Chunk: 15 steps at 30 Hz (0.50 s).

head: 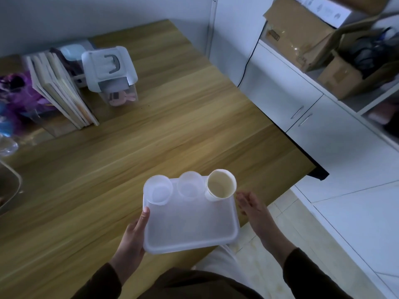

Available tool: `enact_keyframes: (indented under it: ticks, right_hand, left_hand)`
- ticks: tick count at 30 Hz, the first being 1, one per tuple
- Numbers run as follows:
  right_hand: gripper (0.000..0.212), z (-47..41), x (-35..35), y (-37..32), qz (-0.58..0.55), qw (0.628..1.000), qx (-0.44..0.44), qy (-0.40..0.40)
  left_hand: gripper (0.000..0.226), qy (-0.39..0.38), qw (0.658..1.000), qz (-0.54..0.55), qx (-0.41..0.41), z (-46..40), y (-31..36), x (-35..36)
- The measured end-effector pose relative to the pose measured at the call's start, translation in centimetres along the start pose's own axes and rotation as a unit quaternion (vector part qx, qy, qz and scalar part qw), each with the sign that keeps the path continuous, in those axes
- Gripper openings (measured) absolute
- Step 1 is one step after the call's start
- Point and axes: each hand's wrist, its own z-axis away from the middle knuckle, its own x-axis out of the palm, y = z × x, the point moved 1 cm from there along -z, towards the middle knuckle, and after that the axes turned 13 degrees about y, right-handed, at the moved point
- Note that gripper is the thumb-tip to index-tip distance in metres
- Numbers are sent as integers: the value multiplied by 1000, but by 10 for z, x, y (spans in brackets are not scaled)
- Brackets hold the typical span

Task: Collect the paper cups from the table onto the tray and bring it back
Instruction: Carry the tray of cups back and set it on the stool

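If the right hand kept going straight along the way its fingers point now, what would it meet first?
Probably the paper cup at the tray's far right corner. The right hand is open just off the tray's right edge, fingers aimed up and slightly left toward it. Depth is unclear; it might pass beside the cup.

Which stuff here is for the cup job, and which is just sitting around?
For the job: tray, three cups on its far edge, left hand holding the tray, right hand open beside it.

Just lying about: books, plastic box, cardboard boxes, cabinet. The table is only where the cups came from.
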Motion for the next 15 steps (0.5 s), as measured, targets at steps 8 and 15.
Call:
enact_keyframes:
  ticks: [8, 15]
  right_hand:
    - [9, 12, -8, 21, 30, 998, 11, 61]
    - [11, 28, -41, 57, 1, 994, 25, 110]
  left_hand:
    - [52, -48, 997, -51, 32, 3, 5, 14]
    - [47, -75, 989, -118, 55, 3, 11, 49]
